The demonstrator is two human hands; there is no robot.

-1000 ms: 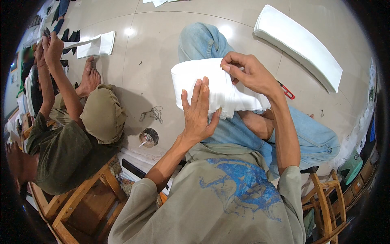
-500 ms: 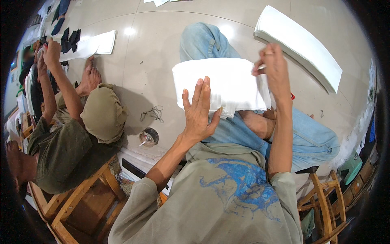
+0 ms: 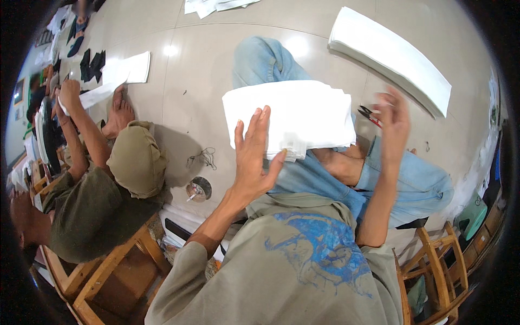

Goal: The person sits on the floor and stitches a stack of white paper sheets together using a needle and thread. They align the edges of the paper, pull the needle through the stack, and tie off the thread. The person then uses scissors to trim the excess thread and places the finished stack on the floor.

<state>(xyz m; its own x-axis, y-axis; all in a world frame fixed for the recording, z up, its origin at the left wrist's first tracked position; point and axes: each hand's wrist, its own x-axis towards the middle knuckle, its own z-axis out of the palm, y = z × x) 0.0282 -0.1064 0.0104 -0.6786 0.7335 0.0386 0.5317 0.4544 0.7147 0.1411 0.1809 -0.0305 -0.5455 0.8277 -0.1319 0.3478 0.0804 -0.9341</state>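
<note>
A stack of white fabric pieces [image 3: 303, 111] lies across my lap, its lower edge uneven with several layers showing. My left hand [image 3: 252, 143] rests flat on its left part, fingers stretched out and apart. Off the stack's right side, my right hand [image 3: 394, 116] is raised with bent fingers. Motion blurs those fingertips, and I cannot make out anything between them. Just left of that hand, a pair of small scissors [image 3: 370, 115] with dark blades and a red part shows on the floor, partly hidden by the hand.
A long stack of white pieces [image 3: 390, 59] lies on the floor at the far right. More white sheets [image 3: 216, 5] lie at the top. A co-worker [image 3: 97, 206] sits at left, handling white cloth. Between us are a round ashtray [image 3: 199, 189] and tangled cord [image 3: 203, 158].
My right hand has left the stack's right edge and moved right, its pinch loosened. The scissors have come into fuller view. My left hand stays on the stack.
</note>
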